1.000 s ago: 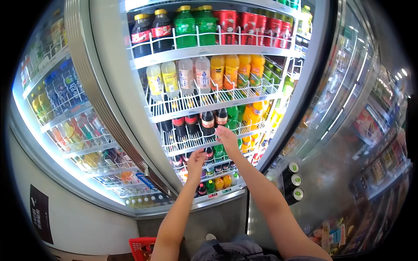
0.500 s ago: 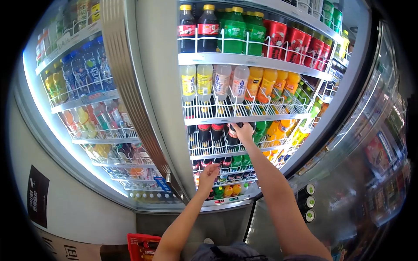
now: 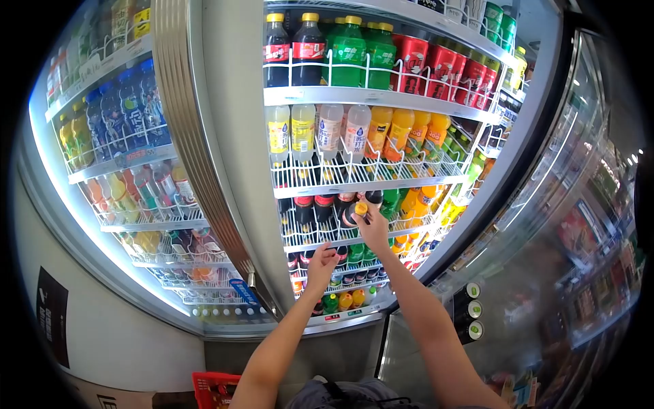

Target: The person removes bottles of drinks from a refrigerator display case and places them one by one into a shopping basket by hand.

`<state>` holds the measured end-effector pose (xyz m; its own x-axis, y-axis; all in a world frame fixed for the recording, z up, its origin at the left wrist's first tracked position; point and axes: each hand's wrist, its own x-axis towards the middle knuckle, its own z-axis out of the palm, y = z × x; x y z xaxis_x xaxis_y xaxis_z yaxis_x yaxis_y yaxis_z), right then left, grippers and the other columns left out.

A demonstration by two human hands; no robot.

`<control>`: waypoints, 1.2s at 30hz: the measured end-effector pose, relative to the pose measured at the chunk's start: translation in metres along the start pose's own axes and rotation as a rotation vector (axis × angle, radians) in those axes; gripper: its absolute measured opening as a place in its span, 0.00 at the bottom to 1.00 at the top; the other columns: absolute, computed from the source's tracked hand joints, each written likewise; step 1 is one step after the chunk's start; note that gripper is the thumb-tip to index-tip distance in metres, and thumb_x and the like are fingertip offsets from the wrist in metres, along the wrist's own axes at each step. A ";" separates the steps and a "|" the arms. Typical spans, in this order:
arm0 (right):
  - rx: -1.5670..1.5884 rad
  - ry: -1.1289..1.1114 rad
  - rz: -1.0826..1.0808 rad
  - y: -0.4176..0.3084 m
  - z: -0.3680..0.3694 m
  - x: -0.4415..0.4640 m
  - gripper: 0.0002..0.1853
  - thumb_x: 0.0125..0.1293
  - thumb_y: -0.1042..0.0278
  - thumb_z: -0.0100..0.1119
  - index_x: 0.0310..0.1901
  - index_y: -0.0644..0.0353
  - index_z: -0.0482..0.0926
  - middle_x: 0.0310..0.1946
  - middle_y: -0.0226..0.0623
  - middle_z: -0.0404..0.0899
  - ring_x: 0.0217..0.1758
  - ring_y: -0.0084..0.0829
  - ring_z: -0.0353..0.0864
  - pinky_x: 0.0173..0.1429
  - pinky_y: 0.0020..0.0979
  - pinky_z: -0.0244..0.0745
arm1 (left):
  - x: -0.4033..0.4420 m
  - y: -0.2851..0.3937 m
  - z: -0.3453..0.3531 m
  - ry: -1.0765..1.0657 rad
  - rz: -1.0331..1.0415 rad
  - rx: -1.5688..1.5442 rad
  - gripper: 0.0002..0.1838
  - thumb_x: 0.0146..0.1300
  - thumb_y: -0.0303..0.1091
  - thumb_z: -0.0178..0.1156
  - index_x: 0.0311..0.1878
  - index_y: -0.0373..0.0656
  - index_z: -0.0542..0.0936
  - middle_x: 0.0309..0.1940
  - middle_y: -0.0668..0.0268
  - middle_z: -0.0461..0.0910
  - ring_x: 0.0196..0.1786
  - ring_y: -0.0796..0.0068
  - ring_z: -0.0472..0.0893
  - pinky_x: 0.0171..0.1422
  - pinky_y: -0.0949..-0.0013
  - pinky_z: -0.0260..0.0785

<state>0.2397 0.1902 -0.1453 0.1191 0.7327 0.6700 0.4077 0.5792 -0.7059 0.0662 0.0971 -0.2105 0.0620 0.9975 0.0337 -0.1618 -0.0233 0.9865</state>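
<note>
My right hand [image 3: 372, 229] is closed around the neck end of a dark cola bottle [image 3: 349, 216], at the front of a middle shelf in the drinks fridge. The bottle is tilted, and its yellow cap points toward me. Lower and to the left is my left hand [image 3: 322, 264], its fingers bent but apart, with nothing in them. Behind my hands stand more dark cola bottles [image 3: 304, 210] with red labels. A green bottle [image 3: 393, 203] is just to the right of the held one.
Above runs a white wire shelf [image 3: 368, 185] with clear and orange bottles. Higher up are red cans [image 3: 411, 65]. The open glass door [image 3: 538, 198] stands at right, with several dark cans [image 3: 470, 311] below. A red basket [image 3: 204, 392] is at lower left.
My right hand has drawn the cola bottle slightly down and toward me, so its yellow cap now shows. My left hand has shifted little. The view has moved slightly.
</note>
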 end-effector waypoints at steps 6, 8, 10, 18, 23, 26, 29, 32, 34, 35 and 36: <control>0.115 0.009 0.063 -0.063 -0.033 -0.016 0.19 0.62 0.68 0.66 0.53 0.63 0.78 0.41 0.40 0.84 0.46 0.28 0.84 0.51 0.27 0.77 | -0.006 0.014 0.012 0.025 0.148 0.186 0.45 0.58 0.36 0.71 0.75 0.42 0.57 0.68 0.50 0.66 0.68 0.58 0.69 0.67 0.62 0.64; 0.198 0.017 0.108 -0.084 -0.041 -0.018 0.18 0.63 0.67 0.66 0.53 0.64 0.78 0.40 0.38 0.85 0.45 0.25 0.84 0.50 0.26 0.77 | -0.013 0.019 0.015 -0.016 0.215 0.240 0.51 0.55 0.42 0.74 0.75 0.36 0.55 0.68 0.47 0.66 0.67 0.57 0.69 0.70 0.61 0.62; 0.164 -0.018 0.178 -0.099 -0.055 -0.024 0.18 0.65 0.64 0.65 0.52 0.66 0.79 0.39 0.36 0.85 0.42 0.23 0.84 0.48 0.24 0.77 | -0.024 0.018 0.019 -0.049 0.245 0.387 0.52 0.54 0.46 0.74 0.75 0.34 0.55 0.67 0.47 0.65 0.68 0.57 0.68 0.71 0.62 0.60; 0.187 -0.164 0.413 -0.107 -0.077 -0.064 0.20 0.62 0.60 0.67 0.49 0.67 0.82 0.39 0.40 0.86 0.40 0.24 0.84 0.46 0.25 0.78 | -0.075 -0.012 0.026 -0.187 0.102 0.255 0.38 0.53 0.45 0.74 0.65 0.38 0.72 0.51 0.59 0.80 0.55 0.66 0.79 0.61 0.65 0.69; 0.194 -0.237 0.510 -0.107 -0.073 -0.091 0.18 0.59 0.57 0.69 0.42 0.66 0.85 0.33 0.37 0.87 0.36 0.22 0.83 0.44 0.24 0.76 | -0.137 0.014 0.027 -0.192 -0.124 0.031 0.35 0.56 0.39 0.72 0.66 0.39 0.71 0.46 0.61 0.81 0.51 0.71 0.79 0.57 0.67 0.71; 0.176 -0.349 0.498 -0.109 -0.071 -0.111 0.21 0.60 0.54 0.69 0.44 0.66 0.84 0.36 0.37 0.87 0.38 0.23 0.84 0.46 0.25 0.76 | -0.158 -0.009 0.023 -0.186 -0.115 0.007 0.37 0.57 0.39 0.72 0.67 0.39 0.69 0.46 0.61 0.81 0.51 0.72 0.79 0.57 0.68 0.70; 0.141 -0.439 0.489 -0.139 -0.080 -0.125 0.22 0.60 0.53 0.68 0.46 0.66 0.84 0.37 0.37 0.87 0.41 0.24 0.84 0.47 0.26 0.76 | -0.182 -0.028 0.020 -0.160 -0.106 -0.040 0.36 0.57 0.39 0.72 0.67 0.39 0.69 0.47 0.62 0.80 0.50 0.73 0.79 0.56 0.68 0.71; 0.198 -0.502 0.514 -0.144 -0.078 -0.137 0.23 0.60 0.53 0.68 0.46 0.66 0.84 0.38 0.39 0.86 0.43 0.26 0.84 0.49 0.28 0.76 | -0.210 -0.029 0.022 -0.095 -0.133 -0.019 0.36 0.56 0.42 0.72 0.66 0.40 0.71 0.48 0.62 0.79 0.50 0.72 0.78 0.54 0.69 0.70; 0.135 -0.512 0.464 -0.161 -0.066 -0.150 0.22 0.60 0.53 0.68 0.47 0.65 0.84 0.37 0.38 0.86 0.41 0.27 0.84 0.49 0.28 0.76 | -0.226 -0.032 0.017 -0.030 -0.151 -0.008 0.38 0.55 0.44 0.73 0.66 0.40 0.71 0.48 0.60 0.79 0.50 0.71 0.77 0.53 0.70 0.70; 0.184 -0.534 0.446 -0.170 -0.062 -0.158 0.21 0.60 0.54 0.69 0.46 0.65 0.84 0.36 0.37 0.86 0.41 0.28 0.84 0.48 0.28 0.77 | -0.236 -0.035 0.011 -0.022 -0.155 -0.001 0.38 0.55 0.44 0.73 0.66 0.40 0.71 0.48 0.60 0.79 0.50 0.71 0.77 0.53 0.70 0.70; 0.140 -0.601 0.453 -0.174 -0.061 -0.164 0.23 0.60 0.53 0.69 0.49 0.64 0.83 0.39 0.37 0.86 0.43 0.28 0.84 0.50 0.29 0.76 | -0.248 -0.030 0.008 0.006 -0.115 0.036 0.38 0.55 0.45 0.73 0.66 0.40 0.71 0.47 0.60 0.79 0.50 0.72 0.77 0.53 0.70 0.70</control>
<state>0.2051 -0.0523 -0.1182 -0.2816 0.9547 0.0965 0.3133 0.1866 -0.9312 0.0634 -0.1502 -0.2471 0.0724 0.9941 -0.0809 -0.1182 0.0891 0.9890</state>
